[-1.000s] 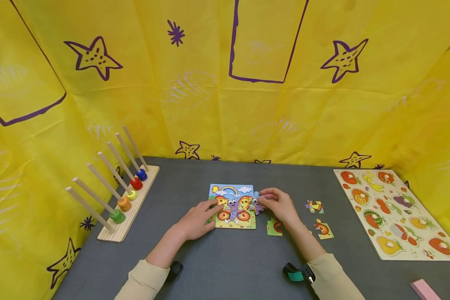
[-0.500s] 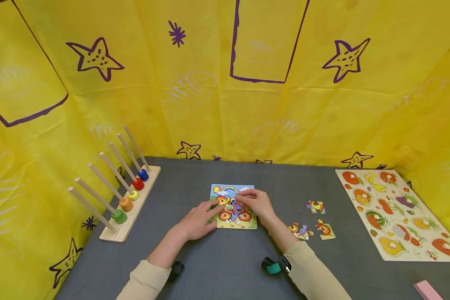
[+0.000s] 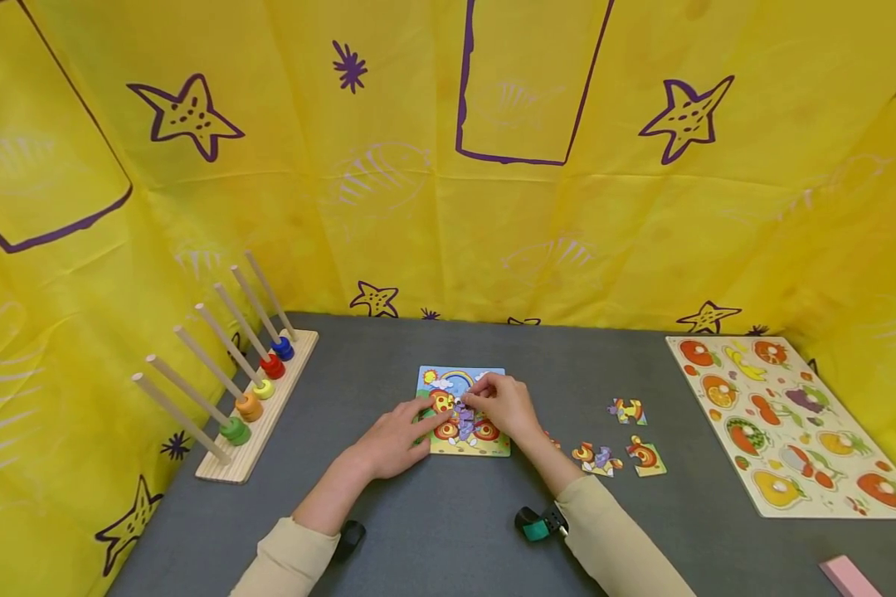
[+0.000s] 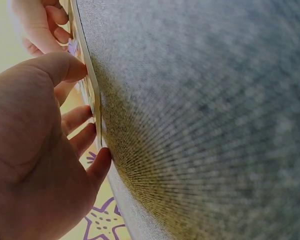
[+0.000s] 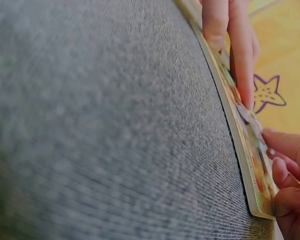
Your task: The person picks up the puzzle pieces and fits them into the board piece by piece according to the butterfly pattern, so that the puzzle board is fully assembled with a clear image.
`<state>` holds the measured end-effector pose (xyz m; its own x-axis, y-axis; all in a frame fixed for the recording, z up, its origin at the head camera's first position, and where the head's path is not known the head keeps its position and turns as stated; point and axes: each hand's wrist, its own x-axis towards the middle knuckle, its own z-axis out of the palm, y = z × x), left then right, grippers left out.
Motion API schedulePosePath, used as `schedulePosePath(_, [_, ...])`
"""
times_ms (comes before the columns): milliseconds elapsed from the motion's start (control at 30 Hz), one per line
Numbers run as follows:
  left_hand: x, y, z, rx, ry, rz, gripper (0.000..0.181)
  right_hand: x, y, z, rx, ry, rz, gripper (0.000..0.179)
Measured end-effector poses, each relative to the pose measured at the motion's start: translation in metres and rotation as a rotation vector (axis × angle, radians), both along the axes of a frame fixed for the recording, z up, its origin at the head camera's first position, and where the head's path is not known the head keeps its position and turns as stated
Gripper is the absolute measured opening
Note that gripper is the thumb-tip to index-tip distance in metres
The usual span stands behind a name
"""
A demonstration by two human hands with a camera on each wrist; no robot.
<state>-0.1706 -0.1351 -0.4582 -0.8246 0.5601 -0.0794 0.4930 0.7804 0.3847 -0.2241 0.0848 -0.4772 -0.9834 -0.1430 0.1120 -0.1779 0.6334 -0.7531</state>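
Observation:
A square butterfly puzzle board (image 3: 497, 378) lies flat on the dark table. My left hand (image 3: 390, 441) rests on its left side; in the left wrist view its thumb and fingertips lie along the board's edge, fingers relaxed. Over the board's middle, my right hand (image 3: 504, 405) pinches a purple puzzle piece (image 3: 464, 411) between thumb and fingertips. That piece (image 5: 256, 131) is low against the board in the right wrist view, close to a fingertip of the left hand. My right fingers cover part of the butterfly's right wing.
Several loose puzzle pieces (image 3: 598, 459) lie right of the board, one partly hidden behind the right wrist. A wooden peg stacker (image 3: 257, 408) with coloured rings stands at left. At right lie a fruit board (image 3: 791, 423) and a pink block (image 3: 849, 576). Yellow cloth (image 3: 448, 232) hangs behind.
My right hand has carried the purple piece leftward from beside the board's right edge to over its middle. The left hand stays in place on the board.

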Motion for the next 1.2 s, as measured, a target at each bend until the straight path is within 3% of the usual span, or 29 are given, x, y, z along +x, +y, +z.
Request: schedulePosePath(1200, [0.0002,0.0018,0.0010,-0.048,0.024,0.002,0.047,-0.0005,-0.0048,0.0028,0.099,-0.015,-0.036,0.022])
